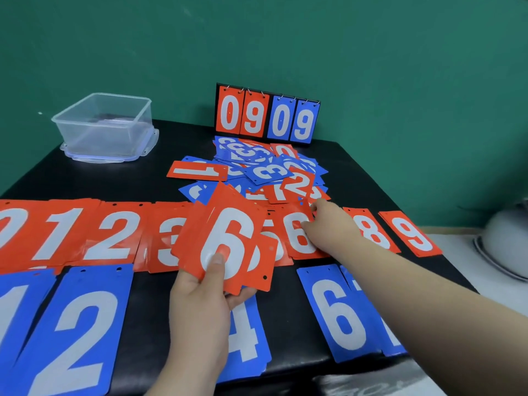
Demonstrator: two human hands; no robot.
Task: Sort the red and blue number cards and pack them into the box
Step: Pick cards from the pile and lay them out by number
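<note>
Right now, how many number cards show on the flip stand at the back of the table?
4: red 0, red 9, blue 0, blue 9, left to right on the stand. More may hang hidden behind them.

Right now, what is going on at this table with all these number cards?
A person is sorting number cards on a black table. The left hand holds a red stack with a 6 on top, while the right hand touches the red 6 pile in the red row. A blue row lies nearer, a mixed heap farther back. The clear box at the far left shows no cards inside.
</note>
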